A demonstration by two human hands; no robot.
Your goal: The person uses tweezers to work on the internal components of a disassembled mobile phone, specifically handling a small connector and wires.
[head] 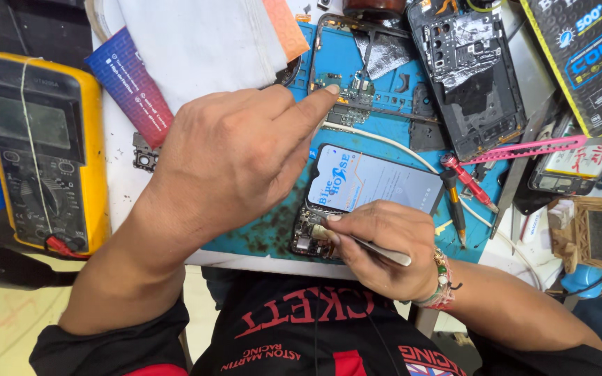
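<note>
Lit phone screen (377, 182) mid-mat; black-yellow box (587, 56) top right.

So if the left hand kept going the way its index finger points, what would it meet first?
The left hand already has its fingertip at the small circuit board on the blue mat; beyond lies the open phone frame. Contact depth is unclear.

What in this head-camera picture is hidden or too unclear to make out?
- Tweezers tip: hidden under right hand fingers.
- Phone lower end: covered by that hand.
- Circuit board under left hand fingertip: parts too small.
- Multimeter display: blank, glare.
- Box: cut by edge.
</note>
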